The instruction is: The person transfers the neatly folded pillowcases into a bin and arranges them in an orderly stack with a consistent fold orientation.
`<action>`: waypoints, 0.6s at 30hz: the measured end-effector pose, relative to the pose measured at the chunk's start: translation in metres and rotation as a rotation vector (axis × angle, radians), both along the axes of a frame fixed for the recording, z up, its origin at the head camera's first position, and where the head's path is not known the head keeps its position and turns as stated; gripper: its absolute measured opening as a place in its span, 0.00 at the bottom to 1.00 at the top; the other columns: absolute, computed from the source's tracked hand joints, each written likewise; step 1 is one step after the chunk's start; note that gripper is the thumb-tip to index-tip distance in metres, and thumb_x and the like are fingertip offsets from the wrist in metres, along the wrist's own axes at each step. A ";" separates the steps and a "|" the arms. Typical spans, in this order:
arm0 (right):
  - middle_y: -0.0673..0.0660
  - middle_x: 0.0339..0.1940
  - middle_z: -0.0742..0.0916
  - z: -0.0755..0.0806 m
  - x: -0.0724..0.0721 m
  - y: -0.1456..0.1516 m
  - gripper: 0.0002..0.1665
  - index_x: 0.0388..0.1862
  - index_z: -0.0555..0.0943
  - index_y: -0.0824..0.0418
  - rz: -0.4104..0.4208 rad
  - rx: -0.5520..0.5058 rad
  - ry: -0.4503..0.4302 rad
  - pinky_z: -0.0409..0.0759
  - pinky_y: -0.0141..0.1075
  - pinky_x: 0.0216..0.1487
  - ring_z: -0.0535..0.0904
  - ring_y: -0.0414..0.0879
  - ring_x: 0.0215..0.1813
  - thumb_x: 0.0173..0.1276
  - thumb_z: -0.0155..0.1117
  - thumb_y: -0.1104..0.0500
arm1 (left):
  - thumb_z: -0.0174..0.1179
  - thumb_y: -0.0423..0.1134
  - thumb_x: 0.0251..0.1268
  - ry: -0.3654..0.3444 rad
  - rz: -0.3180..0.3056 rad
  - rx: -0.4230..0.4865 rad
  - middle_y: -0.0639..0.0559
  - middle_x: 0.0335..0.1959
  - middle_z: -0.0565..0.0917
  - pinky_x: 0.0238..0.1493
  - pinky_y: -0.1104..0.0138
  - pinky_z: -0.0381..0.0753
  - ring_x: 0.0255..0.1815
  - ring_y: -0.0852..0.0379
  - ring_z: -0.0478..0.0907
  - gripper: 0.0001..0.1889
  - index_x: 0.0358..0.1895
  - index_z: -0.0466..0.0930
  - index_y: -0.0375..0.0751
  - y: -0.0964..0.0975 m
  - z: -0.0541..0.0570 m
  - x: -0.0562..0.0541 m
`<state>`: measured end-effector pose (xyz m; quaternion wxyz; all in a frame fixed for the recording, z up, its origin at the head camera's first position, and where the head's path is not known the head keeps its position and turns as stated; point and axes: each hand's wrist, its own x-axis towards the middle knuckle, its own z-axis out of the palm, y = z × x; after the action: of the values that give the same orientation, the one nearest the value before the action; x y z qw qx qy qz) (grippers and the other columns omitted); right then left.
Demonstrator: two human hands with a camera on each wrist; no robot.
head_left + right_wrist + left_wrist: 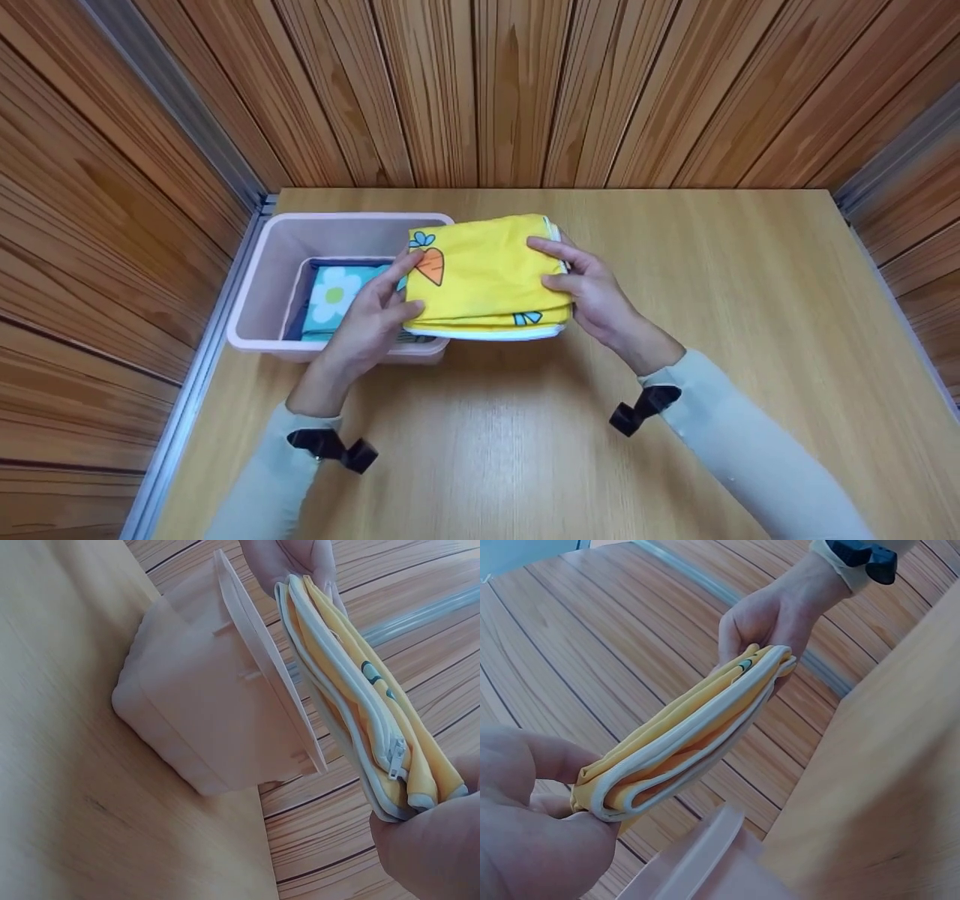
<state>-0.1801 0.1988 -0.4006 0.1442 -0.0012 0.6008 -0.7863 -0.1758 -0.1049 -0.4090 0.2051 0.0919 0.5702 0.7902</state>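
Note:
Both hands hold a folded yellow cloth cover (pixel 487 270) with a carrot print, white-trimmed edges and a small zip pull (pixel 397 757). My left hand (pixel 367 319) grips its left end, thumb and fingers on top near the carrot. At the other end, my right hand (pixel 600 292) pinches the folded layers. The cover is raised, its left part overlapping the right side of a pale pink bin (pixel 244 300). Inside the bin lies a folded teal cloth (pixel 319 307) with a white flower, beside a dark blue edge; the left hand hides some of it.
The bin stands at the left of a light wooden table (pixel 487 450). A wood-plank wall (pixel 510 90) rises behind, and another (pixel 90 225) on the left meets the table along a metal rail (pixel 199 375).

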 end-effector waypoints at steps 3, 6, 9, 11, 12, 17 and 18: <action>0.56 0.83 0.56 0.000 0.000 -0.005 0.33 0.76 0.67 0.67 0.006 -0.018 0.016 0.80 0.37 0.61 0.68 0.54 0.73 0.73 0.48 0.77 | 0.53 0.21 0.71 0.017 0.006 0.003 0.59 0.85 0.39 0.69 0.66 0.70 0.81 0.58 0.52 0.39 0.82 0.51 0.42 -0.004 0.000 0.000; 0.56 0.83 0.55 0.000 -0.001 -0.009 0.33 0.76 0.67 0.69 0.009 -0.034 0.019 0.80 0.37 0.61 0.66 0.54 0.75 0.72 0.48 0.78 | 0.53 0.20 0.70 0.026 0.013 0.010 0.60 0.85 0.39 0.69 0.66 0.70 0.82 0.59 0.50 0.40 0.82 0.51 0.42 -0.007 -0.002 0.000; 0.54 0.85 0.52 -0.001 -0.002 -0.013 0.33 0.75 0.67 0.69 0.007 -0.045 0.018 0.79 0.37 0.62 0.62 0.54 0.78 0.71 0.48 0.78 | 0.54 0.21 0.70 0.022 0.017 0.000 0.62 0.84 0.40 0.70 0.66 0.68 0.82 0.60 0.49 0.40 0.82 0.52 0.44 -0.012 -0.003 -0.001; 0.52 0.86 0.48 -0.002 -0.003 -0.016 0.33 0.75 0.68 0.68 0.006 -0.047 0.016 0.79 0.37 0.63 0.59 0.53 0.79 0.71 0.48 0.78 | 0.54 0.21 0.70 0.021 0.023 -0.013 0.62 0.84 0.39 0.70 0.66 0.68 0.82 0.61 0.48 0.40 0.82 0.52 0.44 -0.015 -0.003 -0.001; 0.50 0.86 0.46 -0.002 -0.003 -0.017 0.33 0.75 0.68 0.68 0.007 -0.043 0.017 0.78 0.37 0.63 0.58 0.52 0.80 0.71 0.48 0.78 | 0.54 0.21 0.70 0.020 0.025 -0.020 0.63 0.84 0.39 0.70 0.66 0.68 0.82 0.61 0.47 0.40 0.82 0.52 0.45 -0.017 -0.004 0.000; 0.52 0.85 0.50 -0.004 -0.003 -0.025 0.33 0.75 0.69 0.66 0.014 -0.026 0.004 0.78 0.39 0.65 0.63 0.53 0.78 0.72 0.48 0.77 | 0.53 0.21 0.70 0.018 0.035 -0.050 0.63 0.85 0.39 0.71 0.68 0.66 0.83 0.62 0.42 0.39 0.82 0.53 0.46 -0.026 -0.005 0.000; 0.53 0.85 0.51 -0.004 -0.003 -0.027 0.33 0.75 0.69 0.66 0.020 -0.025 0.003 0.77 0.40 0.65 0.64 0.53 0.77 0.72 0.48 0.77 | 0.53 0.21 0.71 0.016 0.036 -0.053 0.63 0.85 0.40 0.72 0.68 0.66 0.83 0.61 0.41 0.39 0.82 0.53 0.46 -0.028 -0.005 0.000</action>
<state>-0.1832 0.1721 -0.4047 0.1510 -0.0103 0.5911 -0.7923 -0.1757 -0.1331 -0.4137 0.1887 0.0825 0.5940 0.7777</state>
